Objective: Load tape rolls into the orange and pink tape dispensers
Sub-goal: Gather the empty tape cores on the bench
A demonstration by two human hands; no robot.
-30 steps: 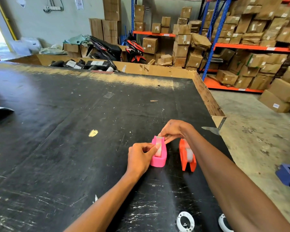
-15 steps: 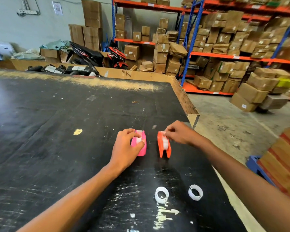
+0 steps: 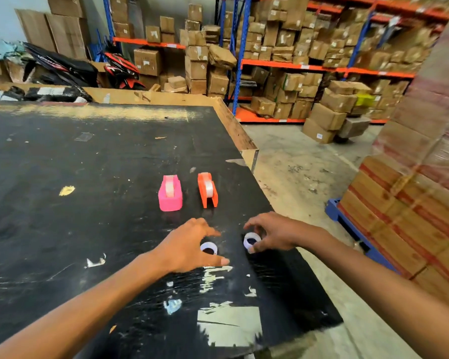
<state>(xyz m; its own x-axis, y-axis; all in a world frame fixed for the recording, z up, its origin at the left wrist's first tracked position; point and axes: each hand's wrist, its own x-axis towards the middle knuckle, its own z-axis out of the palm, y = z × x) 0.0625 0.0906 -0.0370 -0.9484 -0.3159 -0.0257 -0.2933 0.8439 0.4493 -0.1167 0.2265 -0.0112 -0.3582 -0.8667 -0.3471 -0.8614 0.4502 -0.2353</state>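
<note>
Our hands have left the dispensers (image 3: 187, 191): left hand (image 3: 189, 246) spread over a ring (image 3: 208, 248) at its three o'clock, right hand (image 3: 275, 234) pinching the other ring (image 3: 252, 240).

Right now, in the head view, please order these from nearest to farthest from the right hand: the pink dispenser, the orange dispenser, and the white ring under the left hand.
1. White ring, just to the left of the right hand, under the left hand.
2. Orange dispenser, ahead, slightly left.
3. Pink dispenser, ahead, further left, beside the orange one.
</note>
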